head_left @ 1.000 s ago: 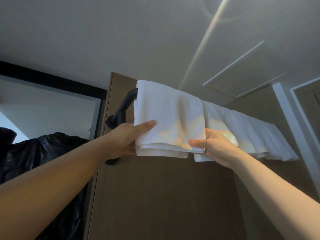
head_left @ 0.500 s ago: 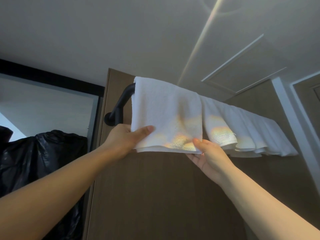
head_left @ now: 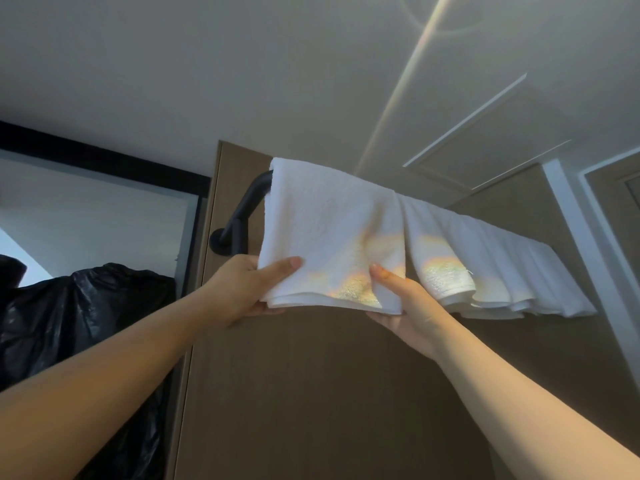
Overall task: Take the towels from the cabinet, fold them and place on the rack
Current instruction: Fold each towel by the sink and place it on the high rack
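Left hand point(head_left: 247, 289) and right hand point(head_left: 403, 304) are pinching the folded towel's point(head_left: 332, 233) lower corners, which is hanging above them over the rack point(head_left: 246, 209).

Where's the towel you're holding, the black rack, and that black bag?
held towel point(head_left: 329, 230), head view, middle of its front face.
black rack point(head_left: 247, 206), head view, its bent left end.
black bag point(head_left: 86, 306), head view, its crinkled upper part.

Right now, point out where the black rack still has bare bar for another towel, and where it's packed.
Bare bar shows only at the left bend of the black rack, between its wall mount and the leftmost towel that the left hand and right hand pinch. Rightward, the other towels crowd the whole bar. Below the hems, the wooden panel is bare.
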A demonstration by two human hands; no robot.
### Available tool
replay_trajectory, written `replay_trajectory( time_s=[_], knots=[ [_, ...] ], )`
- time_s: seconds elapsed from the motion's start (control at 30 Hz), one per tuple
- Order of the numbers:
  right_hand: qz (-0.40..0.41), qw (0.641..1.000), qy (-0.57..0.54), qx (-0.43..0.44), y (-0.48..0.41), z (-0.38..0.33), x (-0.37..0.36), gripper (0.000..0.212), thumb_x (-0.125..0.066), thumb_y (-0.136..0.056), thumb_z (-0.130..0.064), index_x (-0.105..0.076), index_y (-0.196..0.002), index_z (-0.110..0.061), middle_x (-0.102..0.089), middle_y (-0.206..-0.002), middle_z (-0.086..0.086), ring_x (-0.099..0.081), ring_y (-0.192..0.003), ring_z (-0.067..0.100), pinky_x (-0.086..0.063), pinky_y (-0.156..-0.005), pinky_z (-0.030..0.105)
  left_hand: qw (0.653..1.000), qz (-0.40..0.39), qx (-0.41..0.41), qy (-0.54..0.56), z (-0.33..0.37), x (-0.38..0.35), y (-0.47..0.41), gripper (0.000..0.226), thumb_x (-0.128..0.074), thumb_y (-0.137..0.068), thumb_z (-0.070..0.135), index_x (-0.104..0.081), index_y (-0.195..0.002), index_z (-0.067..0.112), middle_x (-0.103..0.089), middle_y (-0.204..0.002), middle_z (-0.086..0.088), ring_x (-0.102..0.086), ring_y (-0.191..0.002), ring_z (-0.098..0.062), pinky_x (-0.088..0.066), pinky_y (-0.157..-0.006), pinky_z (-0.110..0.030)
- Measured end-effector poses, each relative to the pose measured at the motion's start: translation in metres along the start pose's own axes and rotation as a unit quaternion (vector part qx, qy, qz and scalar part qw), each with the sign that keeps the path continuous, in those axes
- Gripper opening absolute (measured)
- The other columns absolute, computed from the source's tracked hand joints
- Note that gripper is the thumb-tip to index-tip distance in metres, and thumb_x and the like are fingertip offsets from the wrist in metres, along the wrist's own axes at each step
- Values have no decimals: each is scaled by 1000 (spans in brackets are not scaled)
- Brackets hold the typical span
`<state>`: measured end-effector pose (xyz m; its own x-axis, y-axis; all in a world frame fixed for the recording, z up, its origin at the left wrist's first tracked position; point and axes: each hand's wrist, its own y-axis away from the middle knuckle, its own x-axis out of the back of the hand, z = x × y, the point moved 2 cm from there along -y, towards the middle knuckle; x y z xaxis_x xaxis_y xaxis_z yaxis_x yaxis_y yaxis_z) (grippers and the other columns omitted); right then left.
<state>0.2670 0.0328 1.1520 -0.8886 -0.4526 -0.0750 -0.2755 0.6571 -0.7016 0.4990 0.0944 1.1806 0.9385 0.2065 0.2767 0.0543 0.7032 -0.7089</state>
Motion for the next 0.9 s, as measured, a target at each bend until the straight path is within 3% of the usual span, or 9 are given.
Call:
replay_trajectory(
  time_s=[0.2, 0.27, 0.43, 0.6, 0.7, 0.77, 0.9],
  knots=[
    [-25, 999, -27, -4, -6, -10, -6, 42, -72, -83, -36, -62, -122, -23, -71, -120, -1, -67, -111, 15, -47, -97, 35, 994, -41, 44, 89, -3, 2, -4, 58, -76, -67, 48, -66, -106, 6, -75, -88, -8, -74, -83, -24, -60, -67, -33],
    [-16, 999, -34, -4, -7, -10, -5, 48, -74, -80, -35, -61, -124, -22, -71, -119, -1, -68, -110, 16, -49, -95, 35, 998, -17, 26, 58, -3, 2, -4, 57, -74, -66, 51, -67, -101, 7, -75, -79, -4, -74, -75, -22, -59, -60, -28],
    [20, 999, -31, 21, -8, -9, 2, 55, -76, -77, -37, -61, -127, -20, -69, -124, -2, -61, -120, 19, -39, -112, 41, 985, 85, -79, -126, -7, 2, -3, 61, -61, -76, 64, -70, -84, 4, -73, -71, -7, -72, -60, -18, -59, -55, -26],
    [46, 993, 109, 13, -1, -19, 9, 70, -74, -71, -54, -59, -129, -18, -66, -126, -3, -57, -122, 21, -44, -100, 36, 977, 96, -103, -163, -7, 2, -2, 67, -56, -75, 68, -70, -80, 2, -72, -74, -9, -71, -59, -16, -59, -57, -27],
    [100, 964, 244, 35, 6, -18, 14, 69, -68, -71, -65, -65, -119, -15, -67, -121, 3, -62, -106, 23, -51, -94, 42, 978, 78, -115, -153, -4, 3, 3, 60, -58, -75, 64, -71, -80, 5, -73, -75, -8, -71, -62, -14, -57, -57, -22],
    [120, 961, 242, 57, 9, -15, 17, 52, -66, -80, -59, -71, -102, -12, -71, -106, 12, -67, -88, 26, -53, -95, 42, 980, 56, -128, -139, -1, 2, 9, 58, -59, -72, 64, -72, -80, 8, -73, -73, -5, -71, -63, -14, -56, -59, -20],
    [152, 959, 231, 62, 10, -10, 18, 49, -64, -86, -54, -70, -88, -6, -67, -77, 11, -63, -65, 18, -50, -94, 43, 980, 50, -127, -147, 6, 0, 15, 51, -63, -74, 60, -72, -78, 10, -73, -69, -3, -71, -64, -14, -57, -64, -24]
  ],
)
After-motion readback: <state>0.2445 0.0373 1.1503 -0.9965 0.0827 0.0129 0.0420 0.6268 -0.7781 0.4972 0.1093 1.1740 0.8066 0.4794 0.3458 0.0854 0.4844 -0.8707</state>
